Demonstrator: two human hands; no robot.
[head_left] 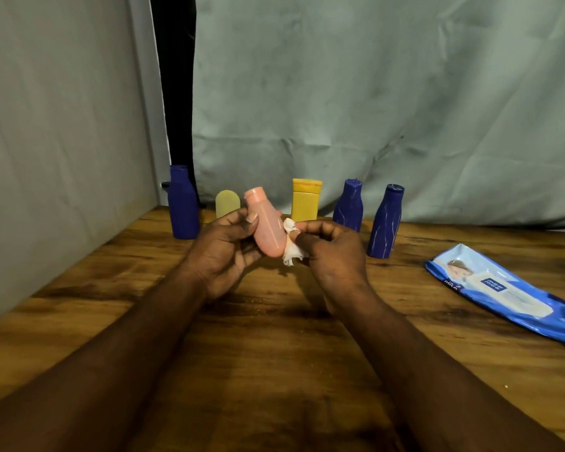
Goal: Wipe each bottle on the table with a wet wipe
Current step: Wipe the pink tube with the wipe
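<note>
My left hand (224, 246) grips a pink bottle (266, 223) above the wooden table (274, 337), its cap tilted up and to the left. My right hand (333, 252) pinches a crumpled white wet wipe (291, 244) against the bottle's right side. Along the back of the table stand a dark blue bottle (183, 203) at the left, a small pale yellow bottle (227, 203), a yellow bottle (305, 200), and two more dark blue bottles (349, 205) (385, 223) to the right.
A blue pack of wet wipes (503, 290) lies flat at the table's right side. A pale cloth backdrop (372, 109) hangs behind the bottles, and a light wall (56, 141) borders the table's left edge.
</note>
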